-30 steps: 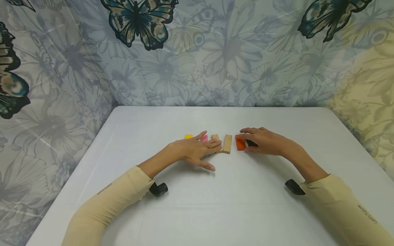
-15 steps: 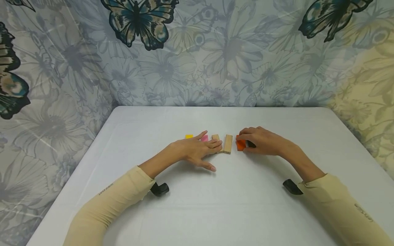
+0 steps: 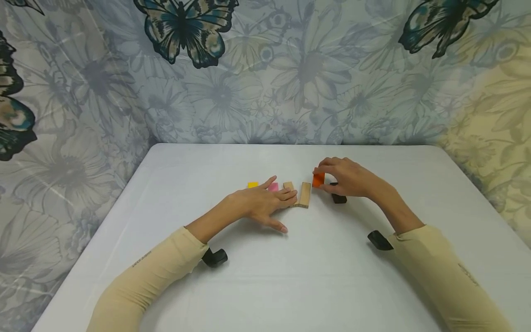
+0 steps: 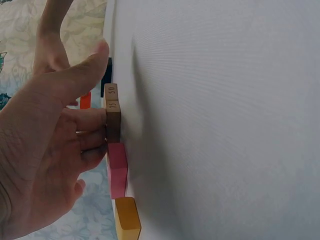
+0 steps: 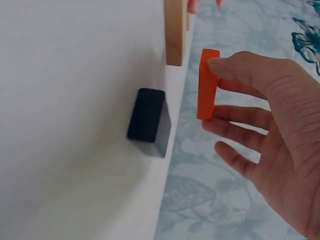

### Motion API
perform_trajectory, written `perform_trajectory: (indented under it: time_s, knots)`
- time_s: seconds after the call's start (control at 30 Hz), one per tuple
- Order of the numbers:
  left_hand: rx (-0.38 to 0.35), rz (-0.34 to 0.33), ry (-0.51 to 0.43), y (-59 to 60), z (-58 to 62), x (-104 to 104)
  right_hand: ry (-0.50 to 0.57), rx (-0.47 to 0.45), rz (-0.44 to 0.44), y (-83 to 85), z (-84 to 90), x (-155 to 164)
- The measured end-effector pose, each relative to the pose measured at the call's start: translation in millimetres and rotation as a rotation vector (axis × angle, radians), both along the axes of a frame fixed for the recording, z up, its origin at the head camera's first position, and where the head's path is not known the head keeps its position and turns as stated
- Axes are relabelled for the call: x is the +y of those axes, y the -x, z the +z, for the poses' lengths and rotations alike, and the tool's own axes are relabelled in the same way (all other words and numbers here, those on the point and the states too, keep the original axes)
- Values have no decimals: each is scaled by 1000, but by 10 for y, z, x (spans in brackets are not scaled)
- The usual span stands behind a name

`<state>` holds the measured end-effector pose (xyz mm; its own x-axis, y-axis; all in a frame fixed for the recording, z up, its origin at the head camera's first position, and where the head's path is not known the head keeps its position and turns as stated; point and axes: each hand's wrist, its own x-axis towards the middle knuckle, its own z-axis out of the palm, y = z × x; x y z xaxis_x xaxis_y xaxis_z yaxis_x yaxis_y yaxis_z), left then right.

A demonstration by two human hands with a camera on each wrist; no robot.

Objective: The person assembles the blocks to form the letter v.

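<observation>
Our right hand (image 3: 350, 180) pinches the orange block (image 3: 318, 179) between thumb and fingers, clear of the tabletop (image 3: 290, 276), above the black block (image 3: 339, 198). Our left hand (image 3: 261, 205) lies flat, fingers straight, its grip spread on the short wooden block (image 4: 113, 120), seemingly steadying the row beside the pink block (image 4: 117, 169).
</observation>
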<state>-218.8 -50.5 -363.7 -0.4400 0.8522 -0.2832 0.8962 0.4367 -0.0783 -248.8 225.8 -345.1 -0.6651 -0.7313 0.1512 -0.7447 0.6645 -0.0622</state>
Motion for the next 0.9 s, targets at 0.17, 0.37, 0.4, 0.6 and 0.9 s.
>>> perform_trajectory:
  time_s: [0.17,0.37,0.4,0.6,0.9]
  knots:
    - [-4,0,9,5,16,6,43,-45,-22,147,11,-75]
    - [10,-5,30,7,39,44,56,-125,-59,344,-74,-126]
    - [15,-6,34,7,44,52,54,-139,-60,370,-88,-132]
    - [19,-6,36,13,31,66,-12,-253,-94,433,-134,-182]
    - [25,-8,44,9,46,63,-70,-285,-42,407,-129,-187]
